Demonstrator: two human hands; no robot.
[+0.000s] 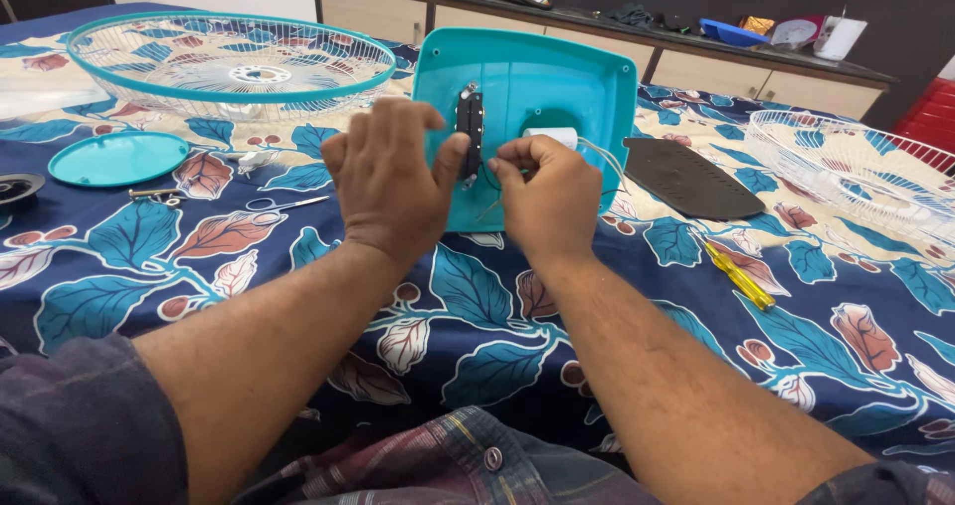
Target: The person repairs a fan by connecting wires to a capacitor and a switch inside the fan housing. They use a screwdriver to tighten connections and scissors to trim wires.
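- A bed spread with a navy sheet printed with teal and rust leaves.
- On it: a teal plastic fan base, a teal-rimmed wire fan guard, a white wire guard, a teal round cap, a dark flat plate, a yellow screwdriver, scissors.

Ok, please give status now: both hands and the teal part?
Left hand steadies black switch block. Right hand pinches wire. Teal base lies flat. Nothing blocking.
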